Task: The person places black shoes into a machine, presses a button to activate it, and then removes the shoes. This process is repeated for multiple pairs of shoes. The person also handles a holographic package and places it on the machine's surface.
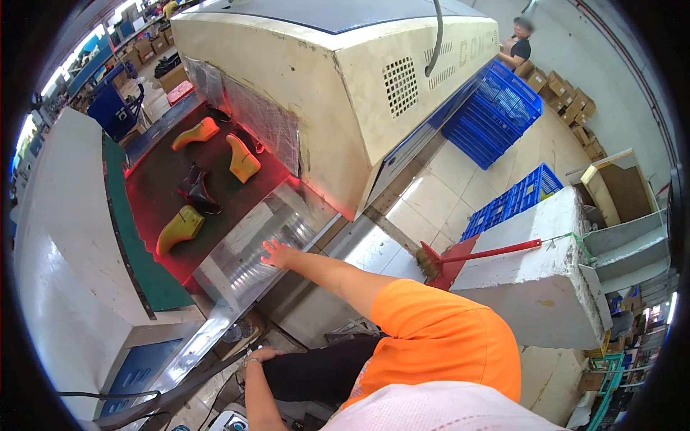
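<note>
My right hand (280,253) reaches over the shiny metal edge plate (251,248) of a conveyor, fingers apart and holding nothing. On the dark conveyor belt (158,183), lit red, lie several yellow-orange wedge-shaped pieces like shoe lasts. The nearest yellow piece (180,230) is to the left of my right hand. Farther back are an upright orange piece (243,158) and another orange piece (195,134). A glossy dark shoe-like piece (198,190) lies between them. Down by my body, my left hand (264,354) rests on my black-clad leg, its fingers stretched out and nothing seen in it.
A large cream machine housing (287,65) with a clear curtain (259,122) stands over the belt's far end. Left is a white machine cover (65,237). Blue crates (496,115), a red-handled broom (489,251) and a white block (532,287) stand right. A person (516,47) is far back.
</note>
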`<state>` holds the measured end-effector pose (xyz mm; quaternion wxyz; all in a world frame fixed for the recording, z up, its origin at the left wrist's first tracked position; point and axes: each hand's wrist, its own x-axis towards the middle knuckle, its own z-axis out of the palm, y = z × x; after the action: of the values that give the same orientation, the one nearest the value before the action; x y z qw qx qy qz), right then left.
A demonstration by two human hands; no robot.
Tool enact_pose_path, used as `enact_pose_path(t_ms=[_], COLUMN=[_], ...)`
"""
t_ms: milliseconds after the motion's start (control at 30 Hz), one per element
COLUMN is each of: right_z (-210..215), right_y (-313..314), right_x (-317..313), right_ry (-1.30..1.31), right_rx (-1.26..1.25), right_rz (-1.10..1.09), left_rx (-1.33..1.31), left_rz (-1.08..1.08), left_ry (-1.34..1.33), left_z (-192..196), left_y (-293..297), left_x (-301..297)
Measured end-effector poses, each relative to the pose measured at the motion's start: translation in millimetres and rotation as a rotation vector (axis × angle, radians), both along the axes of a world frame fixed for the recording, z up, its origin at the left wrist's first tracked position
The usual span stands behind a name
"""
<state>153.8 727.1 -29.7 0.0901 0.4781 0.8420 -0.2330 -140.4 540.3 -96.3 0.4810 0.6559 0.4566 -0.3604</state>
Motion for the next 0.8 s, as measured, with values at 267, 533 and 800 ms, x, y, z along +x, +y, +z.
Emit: enact_pose_path(t_ms=[267, 533, 800], right_z=[-82.7, -16.1, -9.2], right_y=[25.6, 21.6, 14.9], right_x=[7.0, 23.0, 13.0], right_ry=[0.471, -0.019, -0.03], right_rx=[0.253, -0.086, -0.126], right_rz=[-0.043, 0.253, 0.163], left_rx=[0.91, 2.248, 2.059], left_rz=[0.268, 0.499, 0.765], left_ry=[-0.546, 0.243, 0.857], left_z=[322.6, 616.8, 689.2], left_y=[102.2, 153.3, 105.0], left_x=[84.0, -25.0, -160.6])
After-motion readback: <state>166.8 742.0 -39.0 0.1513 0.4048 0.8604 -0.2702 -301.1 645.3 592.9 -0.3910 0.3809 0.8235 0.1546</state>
